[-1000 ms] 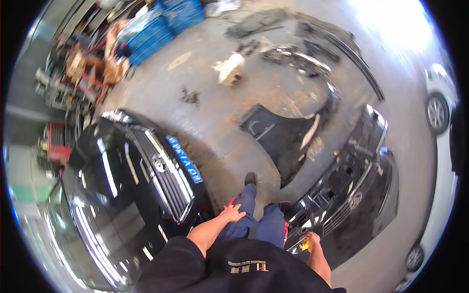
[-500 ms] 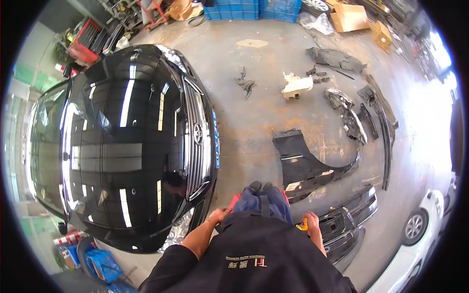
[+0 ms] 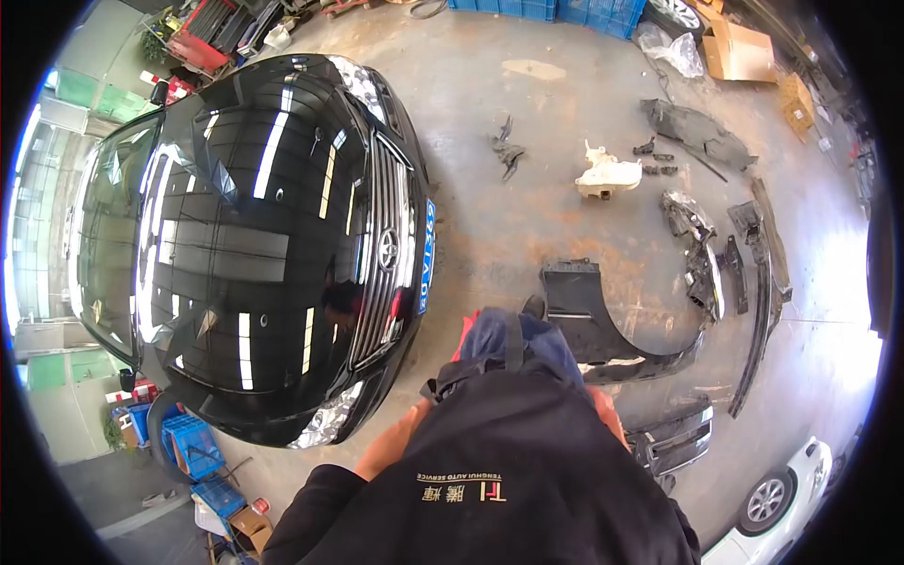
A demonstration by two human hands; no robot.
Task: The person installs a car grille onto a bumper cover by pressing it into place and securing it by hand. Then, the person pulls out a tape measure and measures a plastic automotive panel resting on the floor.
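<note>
My left hand is at the left side of my waist, with its fingers hidden behind the dark jacket. On the other side my right hand shows only in part, and its fingers are out of sight. Whether anything is in either hand cannot be seen. Closest to the right hand lie a black car fender and a dark grille-like part on the floor. Something red shows beside my blue trousers.
A black car stands at the left, nose towards me. Across the floor lie a white plastic reservoir, a headlight, a dark liner and long trim strips. Blue crates and cardboard boxes are at the back; a white car is lower right.
The view has shifted, and car and floor parts sit farther right. My jacket now covers more of both hands. The small yellow object in my right hand has gone out of sight.
</note>
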